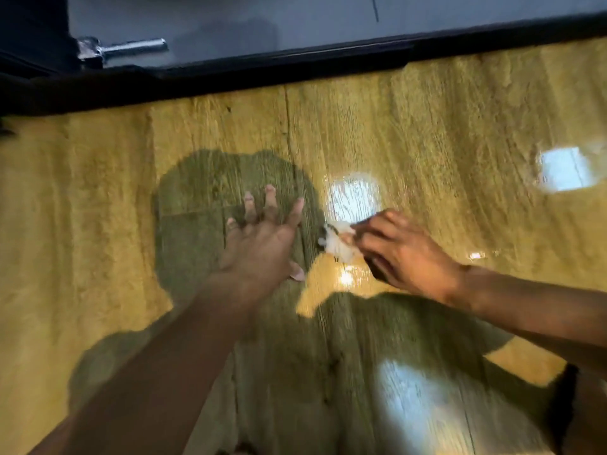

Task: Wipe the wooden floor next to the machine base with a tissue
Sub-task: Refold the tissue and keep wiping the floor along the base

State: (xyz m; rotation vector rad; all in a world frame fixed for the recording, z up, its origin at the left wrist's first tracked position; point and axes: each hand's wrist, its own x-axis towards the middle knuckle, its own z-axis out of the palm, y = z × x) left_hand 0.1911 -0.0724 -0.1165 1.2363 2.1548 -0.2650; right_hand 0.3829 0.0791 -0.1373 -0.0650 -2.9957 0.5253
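- Two bare hands are reaching over the wooden floor (pixel 443 126), below the dark machine base (pixel 295 65).
- The left hand (pixel 259 247) is lying with fingers straight and spread; whether the palm is pressing on the boards cannot be told.
- The right hand (pixel 400 251) is pinching a crumpled white tissue (pixel 338 241) in curled fingers, just beside the left hand.
- A metal pin (pixel 131 47) is sticking out at the upper left.
- Bright reflections are shining on the glossy boards.
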